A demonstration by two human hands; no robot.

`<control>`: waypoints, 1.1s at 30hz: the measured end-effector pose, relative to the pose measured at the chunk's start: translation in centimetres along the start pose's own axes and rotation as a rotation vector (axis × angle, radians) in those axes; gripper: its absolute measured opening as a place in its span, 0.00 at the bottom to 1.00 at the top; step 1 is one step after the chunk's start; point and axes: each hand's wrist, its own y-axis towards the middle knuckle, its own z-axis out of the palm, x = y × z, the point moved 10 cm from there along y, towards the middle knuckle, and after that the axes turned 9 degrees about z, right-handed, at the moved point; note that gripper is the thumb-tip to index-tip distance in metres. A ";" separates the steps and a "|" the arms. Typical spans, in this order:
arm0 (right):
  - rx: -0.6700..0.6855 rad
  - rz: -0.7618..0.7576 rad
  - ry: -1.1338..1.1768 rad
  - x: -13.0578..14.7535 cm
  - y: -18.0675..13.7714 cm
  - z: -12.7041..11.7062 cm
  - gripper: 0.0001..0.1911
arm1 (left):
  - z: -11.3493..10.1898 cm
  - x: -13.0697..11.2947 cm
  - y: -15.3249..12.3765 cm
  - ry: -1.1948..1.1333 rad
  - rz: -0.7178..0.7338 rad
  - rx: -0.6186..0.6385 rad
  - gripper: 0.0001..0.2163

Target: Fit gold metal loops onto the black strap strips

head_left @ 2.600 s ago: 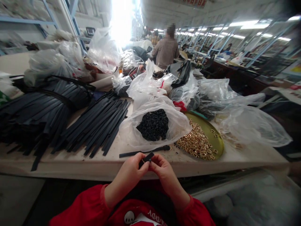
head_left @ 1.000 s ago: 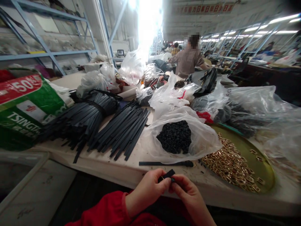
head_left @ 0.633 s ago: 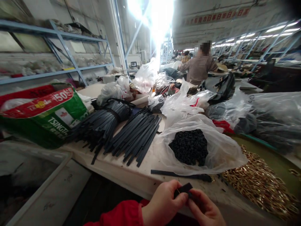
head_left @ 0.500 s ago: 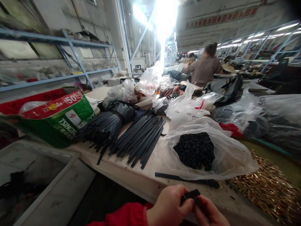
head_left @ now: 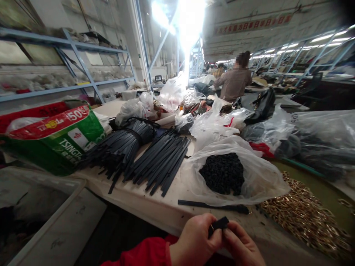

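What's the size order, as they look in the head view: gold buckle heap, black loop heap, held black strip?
Largest to smallest:
1. gold buckle heap
2. black loop heap
3. held black strip, only part visible

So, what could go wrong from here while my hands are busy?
The lone black strip lies near the front edge of the table, where your left hand might brush it off. The plastic bag gapes open, so a bump could spill its small black loops.

I'm in a workshop: black strips (head_left: 162, 159) and gold buckles (head_left: 305, 212) near my table's (head_left: 158, 208) front edge, blue racks (head_left: 83, 65) beyond.
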 end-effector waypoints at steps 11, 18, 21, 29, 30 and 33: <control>-0.011 -0.113 -0.114 1.3 1.1 0.4 0.15 | 0.3 -0.4 0.6 0.096 0.080 -0.012 0.09; -0.046 -0.171 -0.196 4.5 0.1 -0.2 0.14 | -0.6 -0.2 2.3 -0.048 0.071 0.193 0.15; -0.038 -0.198 -0.276 4.7 0.1 -0.3 0.14 | -0.3 0.0 2.2 0.019 0.081 0.246 0.13; 0.057 -0.277 -0.566 3.7 0.2 0.9 0.15 | 1.0 0.5 1.8 0.152 0.100 0.294 0.13; 0.060 -0.270 -0.543 3.6 0.2 0.9 0.16 | 0.9 0.5 1.8 0.140 0.094 0.281 0.13; 0.062 -0.289 -0.464 3.8 -0.2 1.1 0.16 | 0.8 0.5 1.9 0.102 0.084 0.251 0.13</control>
